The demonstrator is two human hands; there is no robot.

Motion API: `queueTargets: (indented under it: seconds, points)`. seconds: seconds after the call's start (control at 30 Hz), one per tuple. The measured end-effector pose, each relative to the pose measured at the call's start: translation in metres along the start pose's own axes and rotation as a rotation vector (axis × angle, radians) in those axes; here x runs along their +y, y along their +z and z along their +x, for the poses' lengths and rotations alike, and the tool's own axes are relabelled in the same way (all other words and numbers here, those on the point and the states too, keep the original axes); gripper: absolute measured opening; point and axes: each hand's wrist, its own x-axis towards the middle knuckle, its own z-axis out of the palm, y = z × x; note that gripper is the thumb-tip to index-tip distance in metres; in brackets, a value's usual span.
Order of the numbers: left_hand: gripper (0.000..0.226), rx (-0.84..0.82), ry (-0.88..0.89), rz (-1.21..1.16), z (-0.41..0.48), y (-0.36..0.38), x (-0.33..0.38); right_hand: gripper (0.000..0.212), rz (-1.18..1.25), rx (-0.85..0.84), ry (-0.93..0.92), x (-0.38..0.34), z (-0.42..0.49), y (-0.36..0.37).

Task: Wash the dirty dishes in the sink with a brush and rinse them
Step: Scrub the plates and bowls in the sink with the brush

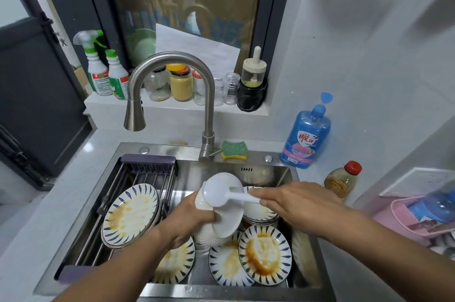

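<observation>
Since the near end of the sink (172, 292) is covered with blue-rimmed plates (264, 253) smeared with brown sauce, the dish in hand is held up over them, likely for want of room to set it down. The left grip (192, 218) is curled round a white bowl (227, 224) and tilts it sideways, probably to turn its face to the brush (218, 193). More ribbed white bowls seem nested beneath it, though I cannot tell how many. The right grip (293, 200) pinches the brush's thin white handle, with the round head laid against the bowl. The bowl looks pale, without the plates' stains. To the left, a stained plate (130, 213) leans on the drying rack (147, 166). Farther back, the faucet (170, 65) shows no stream. A sponge (234, 150) sits by its base, and a blue detergent bottle (306, 139) stands on the counter (61, 191).
</observation>
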Motion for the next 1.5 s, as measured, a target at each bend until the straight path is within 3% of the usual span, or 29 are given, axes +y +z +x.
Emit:
queueTargets:
  seconds: [0.1, 0.23, 0.4, 0.57, 0.8, 0.93, 1.03, 1.17, 1.4, 1.5]
  points:
    - [0.059, 0.028, -0.001, -0.076, -0.001, 0.001, 0.001, 0.039, 0.066, 0.010, 0.071, 0.011, 0.008, -0.005]
    - [0.062, 0.031, 0.009, -0.107, -0.003, -0.001, -0.001, 0.030, 0.356, -0.044, 0.161, 0.034, 0.016, -0.015]
    - [0.061, 0.018, 0.047, 0.021, -0.005, 0.005, -0.006, 0.036, 0.312, -0.130, 0.019, 0.002, 0.017, -0.026]
    - [0.069, 0.027, 0.094, -0.045, -0.007, -0.006, -0.002, 0.033, 0.375, -0.120, 0.149, 0.036, 0.022, -0.028]
    - [0.067, 0.099, 0.070, -0.461, -0.005, -0.011, 0.006, 0.029, 0.730, -0.231, 0.274, 0.059, 0.012, -0.006]
    - [0.063, 0.142, -0.056, -0.756, 0.007, -0.005, 0.003, 0.030, 0.522, -0.132, 0.207, 0.046, 0.011, -0.003]
    - [0.075, 0.167, -0.115, -0.867, 0.015, 0.002, 0.001, 0.034, 0.353, -0.087, 0.194, 0.035, 0.007, 0.000]
    - [0.060, 0.264, -0.117, -0.988, 0.021, 0.013, 0.006, 0.039, 0.234, -0.056, 0.197, 0.022, -0.007, 0.003]
    - [0.040, 0.385, -0.158, -0.996, 0.031, 0.022, 0.007, 0.048, 0.087, 0.093, 0.113, -0.011, -0.027, 0.036]
    - [0.049, 0.341, -0.077, -0.964, 0.024, 0.016, -0.008, 0.043, 0.193, 0.102, 0.194, 0.007, -0.026, 0.043]
